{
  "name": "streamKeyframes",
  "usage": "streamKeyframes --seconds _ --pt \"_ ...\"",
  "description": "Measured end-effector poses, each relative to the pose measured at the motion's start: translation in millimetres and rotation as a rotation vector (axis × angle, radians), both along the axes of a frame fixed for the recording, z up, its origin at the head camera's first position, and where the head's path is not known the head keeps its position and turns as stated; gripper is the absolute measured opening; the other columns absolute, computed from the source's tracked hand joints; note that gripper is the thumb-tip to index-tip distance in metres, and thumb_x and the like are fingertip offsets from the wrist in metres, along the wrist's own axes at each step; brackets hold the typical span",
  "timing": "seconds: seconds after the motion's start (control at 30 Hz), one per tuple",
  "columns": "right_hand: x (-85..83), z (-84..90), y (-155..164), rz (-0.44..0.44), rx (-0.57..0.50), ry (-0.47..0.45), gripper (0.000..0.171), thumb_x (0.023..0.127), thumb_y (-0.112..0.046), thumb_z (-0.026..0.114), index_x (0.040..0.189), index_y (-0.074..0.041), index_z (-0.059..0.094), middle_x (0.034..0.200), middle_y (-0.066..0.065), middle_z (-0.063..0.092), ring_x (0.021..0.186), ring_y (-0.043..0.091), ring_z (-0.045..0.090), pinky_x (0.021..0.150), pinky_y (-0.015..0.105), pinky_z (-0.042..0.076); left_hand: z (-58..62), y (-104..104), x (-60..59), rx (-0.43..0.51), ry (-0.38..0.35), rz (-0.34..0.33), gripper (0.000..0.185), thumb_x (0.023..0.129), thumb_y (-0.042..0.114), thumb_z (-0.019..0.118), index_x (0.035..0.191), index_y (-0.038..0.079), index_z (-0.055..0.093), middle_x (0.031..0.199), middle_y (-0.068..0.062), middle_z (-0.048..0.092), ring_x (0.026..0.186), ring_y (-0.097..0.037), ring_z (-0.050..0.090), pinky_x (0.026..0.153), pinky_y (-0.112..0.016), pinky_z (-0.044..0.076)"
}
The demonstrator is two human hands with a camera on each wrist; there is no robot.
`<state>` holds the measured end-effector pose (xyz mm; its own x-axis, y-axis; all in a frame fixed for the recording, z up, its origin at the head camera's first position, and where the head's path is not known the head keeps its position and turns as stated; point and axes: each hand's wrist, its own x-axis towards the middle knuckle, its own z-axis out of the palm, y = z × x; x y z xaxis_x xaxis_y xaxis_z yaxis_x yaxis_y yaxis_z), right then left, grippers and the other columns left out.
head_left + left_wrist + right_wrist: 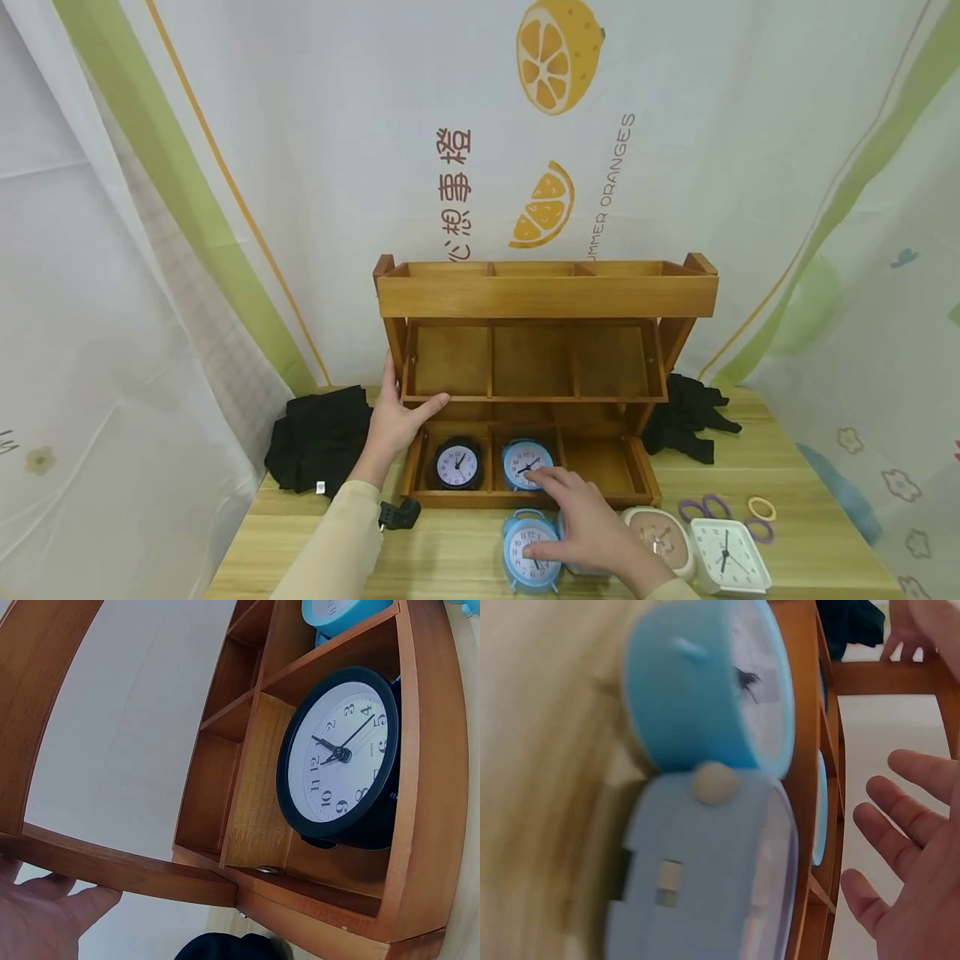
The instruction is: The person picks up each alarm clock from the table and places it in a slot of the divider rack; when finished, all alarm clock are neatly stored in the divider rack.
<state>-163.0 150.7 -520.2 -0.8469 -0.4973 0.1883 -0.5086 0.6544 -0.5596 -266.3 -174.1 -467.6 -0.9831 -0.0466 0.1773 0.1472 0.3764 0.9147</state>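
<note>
A three-tier wooden shelf [547, 292] stands on the table. My left hand [393, 429] grips its left side frame, fingers at the outer side and thumb across the front. In the bottom tier, a round black alarm clock [457, 465] sits in the left compartment and a light blue alarm clock [517, 475] in the middle one. My right hand [588, 525] hovers with spread fingers above a round blue alarm clock [682, 682] and a pale blue boxy clock [705, 862]. It holds nothing in the right wrist view. The hand partly hides the boxy clock in the head view.
To the right on the table are a beige clock [678, 533], a white square clock [738, 571], purple rings [715, 505] and a yellow ring [762, 509]. Black cloths [318, 437] lie left and right of the shelf. A printed curtain [330, 167] hangs behind.
</note>
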Motion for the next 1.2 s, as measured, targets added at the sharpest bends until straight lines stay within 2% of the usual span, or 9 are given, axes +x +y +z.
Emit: streamKeyframes --seconds 0.2,0.33,0.43,0.53,0.8,1.0,1.2 --pt "17.8 -8.2 0 -0.022 0.150 -0.008 0.090 0.077 -0.072 0.081 0.144 -0.016 0.062 0.141 0.003 0.060 0.125 0.029 0.061 0.095 0.066 0.044 -0.3 0 -0.9 0.010 0.015 -0.008 0.125 0.084 0.047 0.087 0.167 0.039 -0.006 0.175 -0.004 0.009 0.155 -0.041 0.026 0.120 -0.063 0.028" --pt "24.6 -17.1 0 -0.018 0.181 -0.025 0.092 0.075 -0.074 0.080 0.145 -0.017 0.062 0.145 0.004 0.058 0.128 0.029 0.059 0.095 0.063 0.042 -0.8 1 -0.5 0.012 0.010 -0.013 0.124 0.084 0.047 0.087 0.167 0.041 -0.006 0.174 -0.004 0.013 0.153 -0.040 0.032 0.118 -0.062 0.032" --pt "27.4 -22.1 -3 -0.018 0.192 -0.058 0.094 0.075 -0.077 0.078 0.146 -0.018 0.061 0.146 0.004 0.057 0.130 0.031 0.057 0.096 0.066 0.040 -1.2 0 0.4 0.005 0.011 -0.012 0.124 0.085 0.047 0.087 0.167 0.042 -0.006 0.174 -0.004 0.014 0.152 -0.041 0.033 0.118 -0.062 0.033" --pt "28.8 -25.7 -7 -0.024 0.216 -0.058 0.095 0.075 -0.079 0.076 0.147 -0.020 0.059 0.145 0.005 0.057 0.128 0.032 0.058 0.095 0.070 0.039 -1.2 0 0.7 0.004 0.016 -0.014 0.123 0.085 0.046 0.087 0.166 0.043 -0.006 0.174 -0.004 0.014 0.152 -0.041 0.034 0.118 -0.062 0.033" --pt "30.5 -27.7 -13 -0.044 0.294 -0.068 0.091 0.076 -0.077 0.076 0.146 -0.021 0.060 0.137 0.004 0.060 0.122 0.029 0.059 0.096 0.070 0.039 0.3 1 -0.6 0.016 0.007 -0.024 0.124 0.085 0.045 0.087 0.166 0.044 -0.007 0.174 -0.004 0.015 0.151 -0.040 0.036 0.118 -0.062 0.034" --pt "29.1 -29.1 -14 -0.041 0.311 -0.075 0.087 0.077 -0.070 0.080 0.146 -0.021 0.061 0.139 0.004 0.061 0.126 0.029 0.057 0.099 0.071 0.038 0.2 1 -0.4 0.008 0.000 -0.025 0.123 0.085 0.046 0.087 0.165 0.045 -0.008 0.174 -0.003 0.013 0.152 -0.040 0.033 0.118 -0.063 0.032" --pt "24.7 -30.0 -16 -0.044 0.300 -0.083 0.086 0.074 -0.070 0.083 0.142 -0.022 0.063 0.134 0.001 0.061 0.123 0.028 0.058 0.099 0.071 0.038 0.6 0 -1.3 -0.010 0.009 -0.020 0.124 0.086 0.047 0.086 0.165 0.044 -0.009 0.174 -0.005 0.011 0.152 -0.041 0.032 0.118 -0.064 0.031"
